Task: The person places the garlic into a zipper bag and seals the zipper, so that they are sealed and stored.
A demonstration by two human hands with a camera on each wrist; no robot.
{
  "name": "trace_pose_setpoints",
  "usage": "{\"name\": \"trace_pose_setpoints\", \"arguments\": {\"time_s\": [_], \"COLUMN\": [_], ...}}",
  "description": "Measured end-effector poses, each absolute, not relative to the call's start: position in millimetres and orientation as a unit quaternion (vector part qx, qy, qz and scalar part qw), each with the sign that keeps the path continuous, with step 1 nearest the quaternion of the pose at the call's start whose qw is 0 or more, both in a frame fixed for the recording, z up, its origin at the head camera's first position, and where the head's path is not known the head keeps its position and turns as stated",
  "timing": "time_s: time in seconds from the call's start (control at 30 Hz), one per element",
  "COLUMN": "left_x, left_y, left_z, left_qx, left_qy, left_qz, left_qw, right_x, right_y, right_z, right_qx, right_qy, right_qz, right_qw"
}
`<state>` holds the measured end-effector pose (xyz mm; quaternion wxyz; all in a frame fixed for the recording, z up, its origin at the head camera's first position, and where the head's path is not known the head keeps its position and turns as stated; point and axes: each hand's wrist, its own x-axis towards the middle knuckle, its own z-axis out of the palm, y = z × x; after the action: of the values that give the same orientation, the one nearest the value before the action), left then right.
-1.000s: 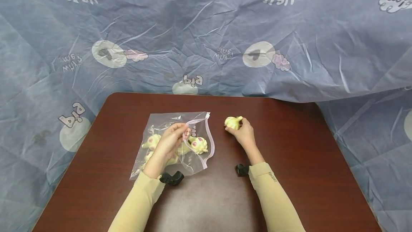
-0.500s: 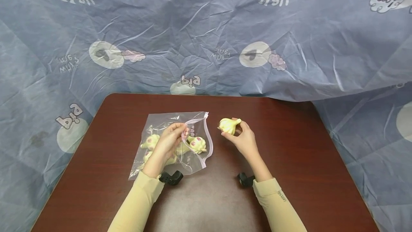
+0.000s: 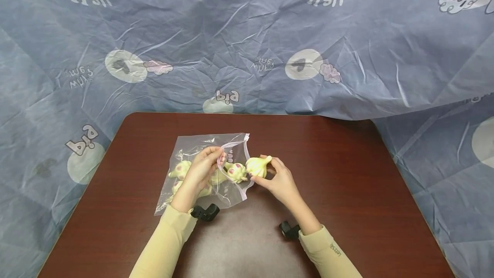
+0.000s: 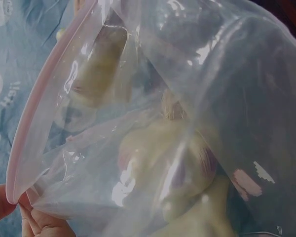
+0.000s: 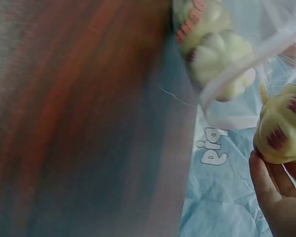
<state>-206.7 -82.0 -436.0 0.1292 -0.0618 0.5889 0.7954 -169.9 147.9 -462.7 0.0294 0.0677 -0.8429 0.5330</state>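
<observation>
Both my arms (image 3: 164, 241) reach toward the table's (image 3: 355, 192) far edge: left hand (image 3: 201, 166) pinching the bag (image 3: 224, 198), right hand (image 3: 281, 182), curled round a garlic bulb (image 3: 256, 167), moved leftward to its mouth.

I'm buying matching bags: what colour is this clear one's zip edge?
The zip edge is pink, clearest in the left wrist view.

Counted: one zip bag (image 3: 227, 199); one held garlic bulb (image 3: 256, 167); at least four bagged bulbs (image 3: 237, 172), exact number obscured; two hands, left hand (image 3: 201, 167) and right hand (image 3: 283, 182); two black wrist devices (image 3: 206, 213); one counter (image 3: 347, 183).
</observation>
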Motion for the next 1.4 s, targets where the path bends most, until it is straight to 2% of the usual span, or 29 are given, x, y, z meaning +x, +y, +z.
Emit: {"name": "trace_pose_setpoints", "arguments": {"time_s": [0.3,0.57,0.87,1.17,1.4], "left_x": [-206.8,-205.5,-204.3,-202.4,-197.8], "left_y": [-81.7,-80.0,-77.8,-78.3,-80.0], "left_z": [-436.0,-436.7,-438.0,-439.2,-439.9], "left_qx": [-0.061,-0.067,-0.074,-0.063,-0.025], "left_qy": [0.590,0.590,0.609,0.606,0.590], "left_qz": [0.795,0.795,0.780,0.780,0.797], "left_qw": [0.127,0.125,0.125,0.141,0.123], "right_x": [-166.0,-164.4,-170.5,-179.2,-186.7], "right_y": [143.2,134.8,123.9,108.8,99.8], "right_z": [-472.9,-481.4,-484.0,-486.8,-490.3], "right_qx": [0.076,0.108,0.148,0.168,0.223], "right_qy": [-0.850,-0.860,-0.860,-0.867,-0.859], "right_qz": [0.521,0.496,0.487,0.469,0.460], "right_qw": [0.026,0.049,0.049,0.003,-0.024]}}
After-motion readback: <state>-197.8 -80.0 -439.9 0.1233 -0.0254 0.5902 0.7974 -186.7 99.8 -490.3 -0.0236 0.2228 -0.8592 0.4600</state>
